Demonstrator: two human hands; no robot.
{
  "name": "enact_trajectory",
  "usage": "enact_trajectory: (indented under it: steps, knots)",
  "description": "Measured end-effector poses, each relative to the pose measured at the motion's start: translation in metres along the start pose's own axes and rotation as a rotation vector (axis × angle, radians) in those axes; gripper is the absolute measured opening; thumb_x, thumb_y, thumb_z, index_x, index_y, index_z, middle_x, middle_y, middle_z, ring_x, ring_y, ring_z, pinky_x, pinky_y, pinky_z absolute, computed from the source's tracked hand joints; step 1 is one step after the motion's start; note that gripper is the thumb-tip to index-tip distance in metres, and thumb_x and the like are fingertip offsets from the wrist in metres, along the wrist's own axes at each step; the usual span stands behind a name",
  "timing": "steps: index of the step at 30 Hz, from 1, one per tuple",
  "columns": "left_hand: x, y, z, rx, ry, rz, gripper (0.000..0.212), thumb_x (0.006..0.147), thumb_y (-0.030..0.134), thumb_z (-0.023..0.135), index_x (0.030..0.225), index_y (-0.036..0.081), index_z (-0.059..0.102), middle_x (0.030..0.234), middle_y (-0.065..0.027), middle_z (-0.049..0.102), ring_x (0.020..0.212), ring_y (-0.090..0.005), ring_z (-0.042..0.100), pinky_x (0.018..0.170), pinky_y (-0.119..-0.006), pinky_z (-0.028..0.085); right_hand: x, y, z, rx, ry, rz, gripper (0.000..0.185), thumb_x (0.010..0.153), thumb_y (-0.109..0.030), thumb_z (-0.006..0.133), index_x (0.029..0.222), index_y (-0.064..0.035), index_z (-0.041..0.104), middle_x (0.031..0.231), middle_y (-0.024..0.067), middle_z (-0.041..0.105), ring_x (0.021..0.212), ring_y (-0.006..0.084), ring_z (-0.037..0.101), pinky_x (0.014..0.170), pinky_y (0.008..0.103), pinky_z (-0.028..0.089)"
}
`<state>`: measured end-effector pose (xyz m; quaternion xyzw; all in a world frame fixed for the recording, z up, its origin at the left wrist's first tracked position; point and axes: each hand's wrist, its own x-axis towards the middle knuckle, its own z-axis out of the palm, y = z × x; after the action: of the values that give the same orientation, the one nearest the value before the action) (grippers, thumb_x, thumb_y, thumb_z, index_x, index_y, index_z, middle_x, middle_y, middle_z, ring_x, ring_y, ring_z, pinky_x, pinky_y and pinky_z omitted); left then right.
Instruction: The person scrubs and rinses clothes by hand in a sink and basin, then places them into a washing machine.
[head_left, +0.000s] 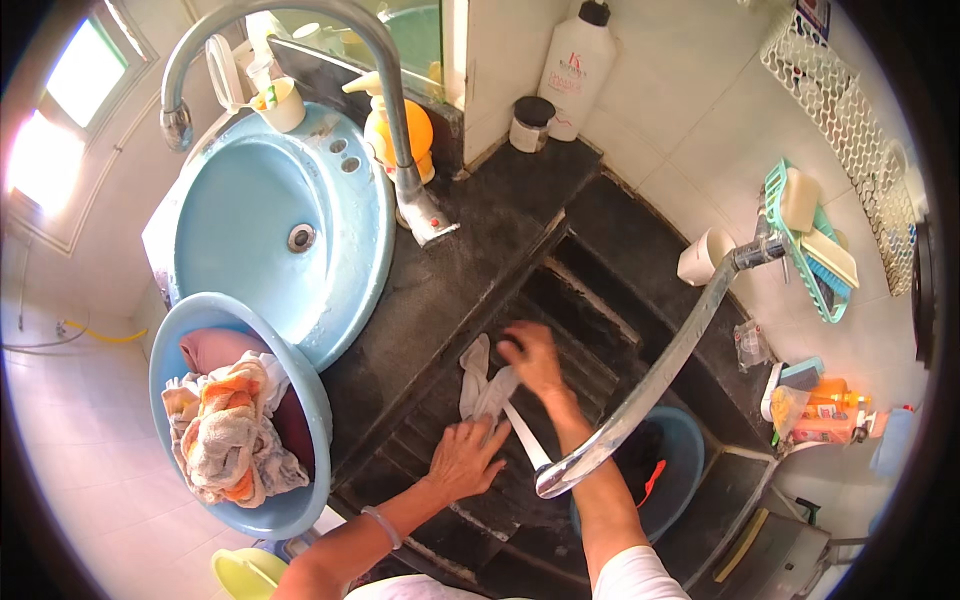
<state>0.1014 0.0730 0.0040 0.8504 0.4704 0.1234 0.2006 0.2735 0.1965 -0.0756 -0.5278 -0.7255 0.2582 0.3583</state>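
A wet, pale cloth (480, 386), perhaps a sock, lies on the ridged dark washboard slab (420, 431) of the sink. My left hand (466, 456) presses its fingers on the near end of the cloth. Just beyond, my right hand (534, 356) hovers by the cloth's right side, slightly blurred, its thumb apart from the fingers. A narrow stream of water (526, 436) runs from the long metal spout (645, 390) toward the cloth, between my hands. The spout crosses over my right forearm.
Left stands a blue basin (315, 420) of bundled laundry (232, 435), against the light-blue washbasin (225, 195) with its curved faucet (397, 97). A blue bucket (694, 465) with dark cloth sits beneath my right arm. A white cup (701, 259) and shampoo bottle (574, 75) stand behind.
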Motion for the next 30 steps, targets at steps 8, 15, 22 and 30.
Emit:
enact_trajectory:
  steps: [8, 15, 22, 30]
  knots:
    - [-0.002, -0.024, 0.023, 0.192, -0.223, -0.327, 0.082, 0.078, 0.031, 0.057, 0.137, -0.009, 0.018, 0.145, -0.0261, 0.014, 0.135, -0.0381, 0.016, 0.107, -0.049, 0.013, -0.108, -0.083, 0.041, -0.092, -0.053, 0.002, 0.014, 0.071, -0.016, 0.063, 0.075, -0.0033, 0.059, 0.083, 0.0181, 0.057, 0.078, 0.0332, 0.053, 0.067, 0.0452, 0.041]
    - [0.002, -0.020, 0.024, 0.074, -0.182, -0.280, 0.073, 0.084, 0.036, 0.051, 0.135, -0.008, 0.024, 0.144, -0.0277, 0.016, 0.136, -0.0388, 0.010, 0.109, -0.050, 0.009, -0.009, -0.038, 0.011, -0.492, 0.206, 0.053, 0.010, 0.073, -0.015, 0.061, 0.070, -0.0049, 0.058, 0.086, 0.0126, 0.052, 0.087, 0.0315, 0.046, 0.074, 0.0452, 0.034]
    - [0.006, -0.016, 0.018, 0.216, -0.305, -0.285, 0.076, 0.083, 0.040, 0.048, 0.136, -0.008, 0.022, 0.144, -0.0290, 0.014, 0.136, -0.0403, 0.008, 0.108, -0.051, 0.008, -0.096, -0.092, 0.031, -0.134, -0.063, -0.116, 0.021, 0.073, -0.020, 0.061, 0.061, -0.0044, 0.054, 0.076, 0.0149, 0.056, 0.068, 0.0318, 0.051, 0.068, 0.0435, 0.041]
    - [0.002, -0.020, 0.011, 0.026, -0.203, -0.253, 0.075, 0.086, 0.041, 0.046, 0.137, -0.008, 0.021, 0.146, -0.0265, 0.011, 0.137, -0.0380, 0.006, 0.109, -0.049, 0.007, -0.073, -0.072, 0.020, -0.413, 0.167, 0.135, 0.022, 0.077, -0.023, 0.062, 0.072, -0.0019, 0.060, 0.072, 0.0150, 0.052, 0.067, 0.0335, 0.049, 0.065, 0.0462, 0.038]
